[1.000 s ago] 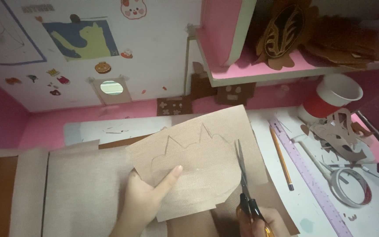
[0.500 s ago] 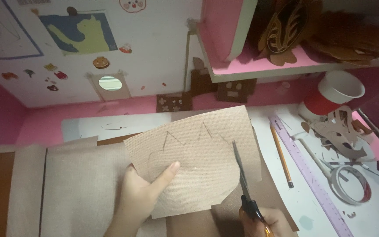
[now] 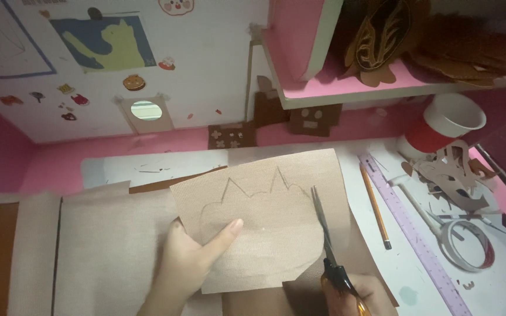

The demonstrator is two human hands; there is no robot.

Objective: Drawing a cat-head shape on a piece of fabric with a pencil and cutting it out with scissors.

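My left hand (image 3: 191, 257) holds a sheet of tan corrugated cardboard (image 3: 265, 216), thumb on top, with a pencilled outline of a spiky-eared shape on it. My right hand (image 3: 361, 295), low at the frame's bottom edge and partly cut off, grips scissors (image 3: 326, 246) with black and orange handles. The scissor blades cut into the sheet's right side, along the drawn line.
Larger cardboard sheets (image 3: 89, 246) lie beneath. A pencil (image 3: 375, 205) and a purple ruler (image 3: 414, 234) lie to the right, with a tape roll (image 3: 464, 243), cardboard scraps (image 3: 449, 172) and a red-and-white cup (image 3: 440, 126). A pink shelf (image 3: 382, 88) holds brown cutouts.
The sheet has turned slightly and the scissor blades have advanced further up along the drawn line. My left thumb has shifted on the sheet.
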